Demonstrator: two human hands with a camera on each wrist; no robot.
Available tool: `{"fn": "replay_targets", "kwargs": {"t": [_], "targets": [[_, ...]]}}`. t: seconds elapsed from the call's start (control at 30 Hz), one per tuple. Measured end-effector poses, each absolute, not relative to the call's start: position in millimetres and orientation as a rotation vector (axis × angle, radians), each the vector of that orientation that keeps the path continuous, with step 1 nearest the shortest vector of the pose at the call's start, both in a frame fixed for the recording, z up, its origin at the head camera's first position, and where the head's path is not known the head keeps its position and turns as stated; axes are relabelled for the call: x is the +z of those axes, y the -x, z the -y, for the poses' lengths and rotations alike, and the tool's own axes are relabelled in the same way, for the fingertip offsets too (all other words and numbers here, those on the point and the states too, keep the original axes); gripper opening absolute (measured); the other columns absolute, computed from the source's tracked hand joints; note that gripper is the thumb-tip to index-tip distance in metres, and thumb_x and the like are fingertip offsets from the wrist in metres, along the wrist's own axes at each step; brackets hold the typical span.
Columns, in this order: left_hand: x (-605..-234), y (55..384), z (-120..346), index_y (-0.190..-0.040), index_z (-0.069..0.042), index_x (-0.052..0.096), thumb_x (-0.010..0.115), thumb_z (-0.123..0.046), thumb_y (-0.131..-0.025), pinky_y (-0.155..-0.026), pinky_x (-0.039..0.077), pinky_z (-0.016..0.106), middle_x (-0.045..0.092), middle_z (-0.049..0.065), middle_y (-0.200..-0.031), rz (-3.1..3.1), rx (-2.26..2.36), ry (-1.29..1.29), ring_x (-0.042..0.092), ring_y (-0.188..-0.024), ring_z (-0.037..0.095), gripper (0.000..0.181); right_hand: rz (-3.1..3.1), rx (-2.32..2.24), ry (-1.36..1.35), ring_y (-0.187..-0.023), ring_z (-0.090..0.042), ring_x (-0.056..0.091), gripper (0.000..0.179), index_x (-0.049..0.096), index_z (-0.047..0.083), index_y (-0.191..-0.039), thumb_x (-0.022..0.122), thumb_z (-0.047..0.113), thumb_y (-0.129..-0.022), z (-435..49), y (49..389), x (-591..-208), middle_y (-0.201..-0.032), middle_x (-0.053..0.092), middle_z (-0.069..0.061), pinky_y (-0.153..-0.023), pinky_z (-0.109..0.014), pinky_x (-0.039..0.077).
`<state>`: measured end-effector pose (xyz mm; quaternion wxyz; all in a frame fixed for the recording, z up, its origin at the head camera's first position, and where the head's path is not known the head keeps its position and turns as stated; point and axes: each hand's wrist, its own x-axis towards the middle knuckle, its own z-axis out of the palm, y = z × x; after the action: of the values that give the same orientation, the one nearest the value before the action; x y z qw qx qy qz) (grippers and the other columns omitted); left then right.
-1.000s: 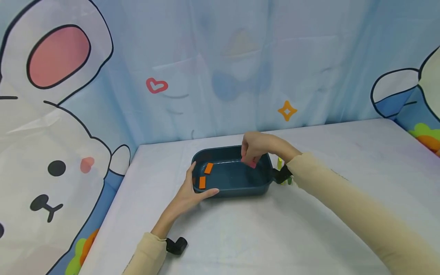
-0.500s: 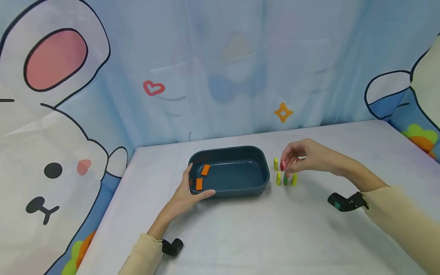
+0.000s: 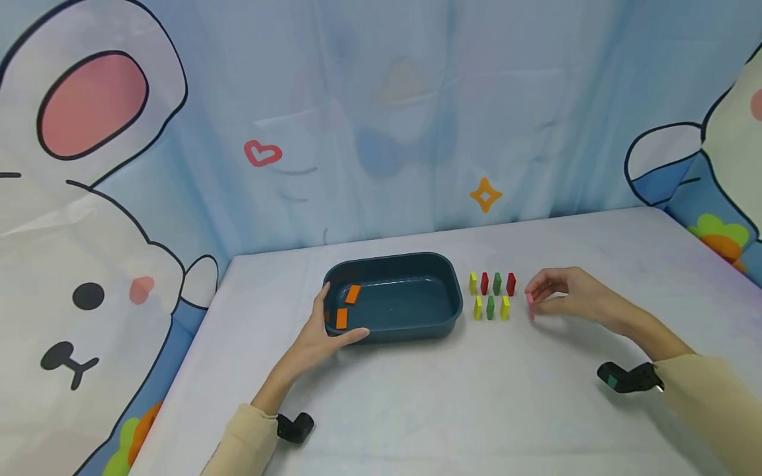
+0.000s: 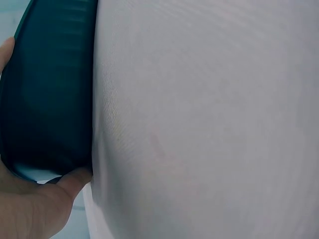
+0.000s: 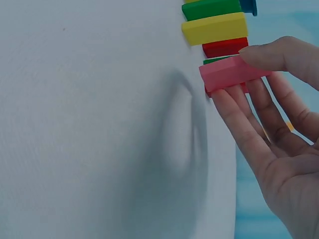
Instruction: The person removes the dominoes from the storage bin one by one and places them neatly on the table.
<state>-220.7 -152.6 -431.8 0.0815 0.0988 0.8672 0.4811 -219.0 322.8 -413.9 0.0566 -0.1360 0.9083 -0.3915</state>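
Between the thumb and fingers of my right hand (image 3: 568, 297) is a pink block (image 5: 229, 72), domino-like and upright, at the right of two rows of standing blocks. The back row has a yellow, a red block (image 3: 485, 283), a green block (image 3: 497, 283) and another red one. In the front row, a green block (image 3: 491, 307) stands between two yellow ones, the right yellow block (image 3: 505, 308) nearest the pink one. My left hand (image 3: 318, 337) grips the left end of a dark teal tub (image 3: 405, 332), its thumb along the front. Two orange blocks (image 3: 342, 318) lie inside at the left.
A white cloth (image 3: 452, 410) covers the table. Behind it hangs a blue printed curtain (image 3: 369, 192). Black wrist cameras (image 3: 631, 378) sit on both wrists, low over the table.
My right hand has moved from over the tub to the right, past the standing blocks, carrying the pink block. The rows are now uncovered. My left hand stays on the tub.
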Motion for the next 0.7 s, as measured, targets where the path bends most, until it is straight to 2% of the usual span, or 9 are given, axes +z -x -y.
{"fn": "replay_targets", "kwargs": {"t": [0.33, 0.5, 0.6, 0.7], "targets": [[-434.5, 221.9, 152.0, -0.170, -0.023, 0.001, 0.085, -0.057, -0.083, -0.115, 0.035, 0.069, 0.014, 0.024, -0.172, -2.601, 1.429, -0.300, 0.029, -0.153, 0.045, 0.125, -2.714, -1.233, 0.331, -0.103, -0.021, 0.061, 0.027, 0.068, 0.003, -0.115, 0.079, 0.017, -0.094, -311.8, 221.9, -422.9, -0.107, 0.070, -0.006, -0.085, -0.032, 0.052], [-434.4, 222.1, 152.8, -0.170, -0.023, 0.000, 0.084, -0.057, -0.083, -0.115, 0.035, 0.068, 0.013, 0.023, -0.172, -2.599, 1.433, -0.301, 0.029, -0.153, 0.044, 0.126, -2.727, -1.231, 0.345, -0.108, -0.027, 0.061, 0.026, 0.067, 0.002, -0.115, 0.078, 0.015, -0.095, -307.5, 224.2, -425.1, -0.109, 0.069, -0.008, -0.091, -0.039, 0.052], [-433.6, 222.6, 152.9, -0.169, -0.022, -0.003, 0.084, -0.056, -0.083, -0.117, 0.033, 0.067, 0.008, 0.020, -0.174, -2.594, 1.443, -0.309, 0.027, -0.155, 0.043, 0.128, -2.727, -1.238, 0.339, -0.108, -0.028, 0.062, 0.027, 0.067, 0.002, -0.115, 0.078, 0.015, -0.094, -306.4, 225.1, -425.0, -0.110, 0.069, -0.009, -0.092, -0.039, 0.051], [-434.0, 223.1, 153.4, -0.169, -0.022, -0.007, 0.084, -0.056, -0.083, -0.118, 0.032, 0.067, 0.005, 0.018, -0.175, -2.593, 1.443, -0.305, 0.026, -0.155, 0.042, 0.129, -2.723, -1.247, 0.332, -0.105, -0.024, 0.062, 0.029, 0.066, 0.001, -0.115, 0.080, 0.015, -0.094, -306.1, 225.9, -425.1, -0.109, 0.069, -0.009, -0.088, -0.031, 0.052]]}}
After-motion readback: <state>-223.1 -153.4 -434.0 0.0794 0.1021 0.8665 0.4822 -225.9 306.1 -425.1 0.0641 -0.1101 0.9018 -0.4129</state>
